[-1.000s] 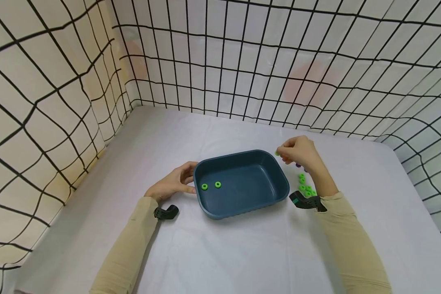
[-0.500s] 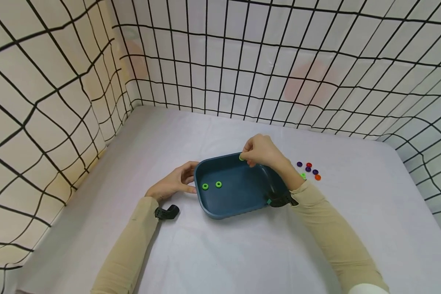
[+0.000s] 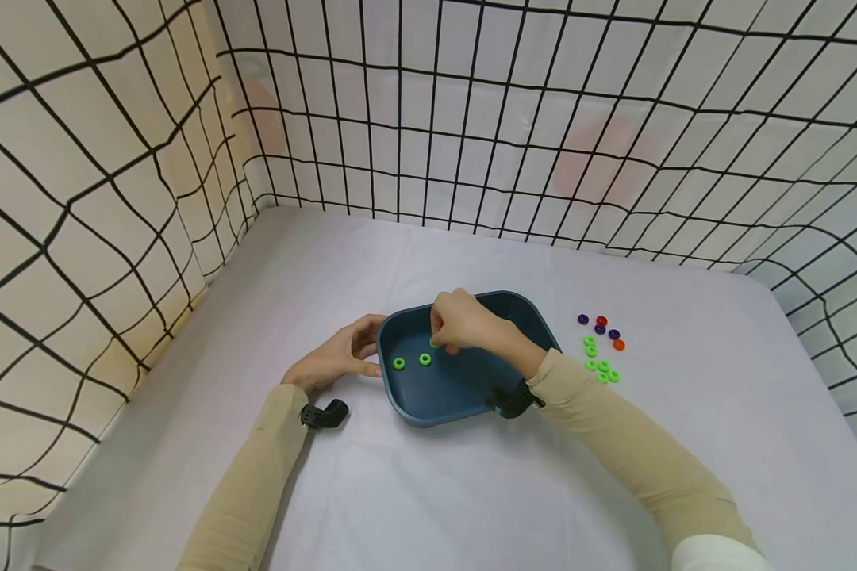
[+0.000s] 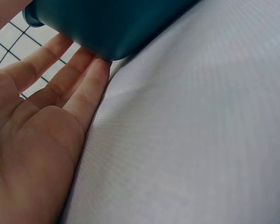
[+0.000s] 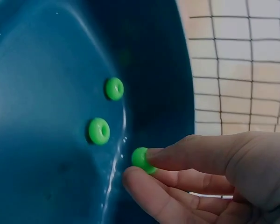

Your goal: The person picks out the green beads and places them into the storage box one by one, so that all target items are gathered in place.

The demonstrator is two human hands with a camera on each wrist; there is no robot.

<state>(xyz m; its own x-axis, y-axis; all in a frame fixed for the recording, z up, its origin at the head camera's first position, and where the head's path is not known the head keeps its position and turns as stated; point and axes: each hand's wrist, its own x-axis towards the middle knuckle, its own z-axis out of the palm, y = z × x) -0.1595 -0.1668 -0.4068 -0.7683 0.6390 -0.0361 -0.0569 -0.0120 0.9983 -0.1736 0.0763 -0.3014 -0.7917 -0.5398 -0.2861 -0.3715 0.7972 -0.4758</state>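
A dark blue rectangular tray (image 3: 443, 400) rests on the white-covered table. Two green ring beads, one (image 3: 398, 364) near its left end and another (image 3: 424, 359) just to the right, lie on its floor. Inside the tray, my right hand (image 3: 466, 323) pinches a third green ring bead (image 5: 141, 159) between thumb and fingertips, raised close to the far wall. My left hand (image 3: 337, 350) touches the outside of the tray's left end. The left wrist view shows its fingers (image 4: 86, 93) fairly straight, their tips against the tray wall.
Right of the tray lie several green ring beads (image 3: 603, 365) in a loose group. Behind them are several purple beads (image 3: 600, 329), a red bead (image 3: 602, 321) and an orange bead (image 3: 618, 345). Black netting (image 3: 471, 127) stands around the table's back and sides.
My right hand has moved left with the green ring bead, from beyond the tray's right end, over the far rim and down inside. My left hand and the tray have stayed put.
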